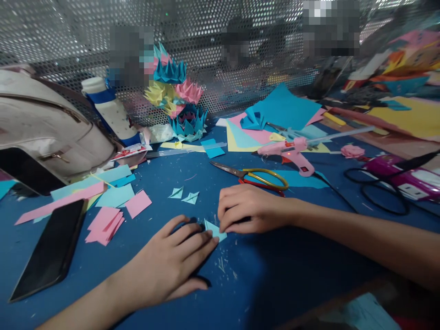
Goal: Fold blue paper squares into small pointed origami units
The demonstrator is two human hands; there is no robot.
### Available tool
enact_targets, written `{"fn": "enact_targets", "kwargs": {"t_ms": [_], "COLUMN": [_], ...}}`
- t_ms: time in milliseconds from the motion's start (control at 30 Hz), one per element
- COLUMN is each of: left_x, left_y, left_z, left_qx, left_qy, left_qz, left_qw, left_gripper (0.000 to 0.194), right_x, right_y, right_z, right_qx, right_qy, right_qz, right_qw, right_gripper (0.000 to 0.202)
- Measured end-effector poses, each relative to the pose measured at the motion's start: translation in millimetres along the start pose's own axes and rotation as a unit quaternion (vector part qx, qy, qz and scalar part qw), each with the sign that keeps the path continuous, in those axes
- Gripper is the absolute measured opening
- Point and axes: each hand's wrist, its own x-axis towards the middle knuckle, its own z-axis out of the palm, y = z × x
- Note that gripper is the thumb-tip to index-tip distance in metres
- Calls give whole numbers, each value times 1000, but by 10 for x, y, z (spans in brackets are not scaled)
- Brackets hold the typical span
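A small light-blue folded paper piece (213,229) lies on the blue table between my hands. My left hand (175,256) is spread palm down, its fingertips resting on the paper's lower left part and its thumb apart from it. On the paper's right side, my right hand (244,211) is closed, with curled fingers pinching the edge; the fingertips hide that corner. Just beyond lie two small folded light-blue paper pieces (176,192) with pointed corners. Scissors (252,176) with yellow and red handles lie behind my right hand.
A pink glue gun (292,151) with its cord lies beyond the scissors. At left are pink paper squares (105,224), a phone (51,250), a bag (44,119) and a bottle (110,110). A folded-paper stack (187,121) stands before the perforated metal panel (209,32).
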Motion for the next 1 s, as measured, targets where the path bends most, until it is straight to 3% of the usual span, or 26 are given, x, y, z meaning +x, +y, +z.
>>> {"fn": "enact_targets", "kwargs": {"t_ms": [167,533,800,1000], "left_x": [14,26,-9,-23], "left_y": [67,95,108,80], "left_z": [18,7,19,-2], "left_qx": [9,13,10,20], "left_qy": [-2,7,58,51], "left_qz": [-23,-25,-19,-21], "left_qw": [1000,1000,998,998], "left_gripper": [67,60,48,47], "right_x": [12,27,-3,-4], "right_y": [-3,-7,-11,-10], "right_z": [17,108,72,43], "right_qx": [36,81,13,-13], "right_qy": [-11,10,-16,-19], "right_qz": [6,5,-22,-25], "right_qw": [999,997,1000,999], "right_gripper": [13,10,17,20]}}
